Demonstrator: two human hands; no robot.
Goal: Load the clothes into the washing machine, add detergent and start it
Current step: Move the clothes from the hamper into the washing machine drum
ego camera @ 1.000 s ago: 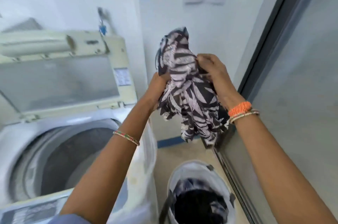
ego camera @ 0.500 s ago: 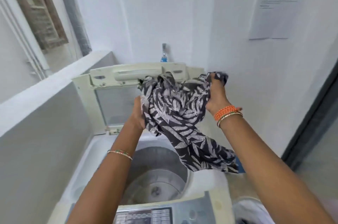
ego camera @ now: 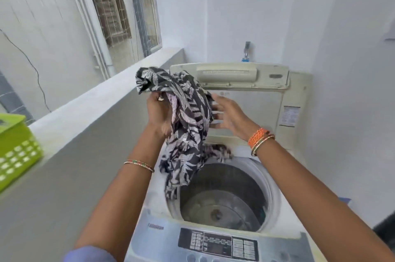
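our right hand has just let go, fingers spread, while our left hand grips the leaf-print garment, its tail now apparently dipping into the washing machine's drum.

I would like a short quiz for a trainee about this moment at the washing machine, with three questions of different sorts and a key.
1. True or false: the lid of the washing machine stands open.
2. Which hand grips the patterned garment? A) left hand B) right hand C) neither
3. Fill in: the lower end of the garment hangs over the rim of the ____.

Key
1. True.
2. A. The right hand is beside the cloth with straight, spread fingers.
3. Drum; no other clothes show in it.
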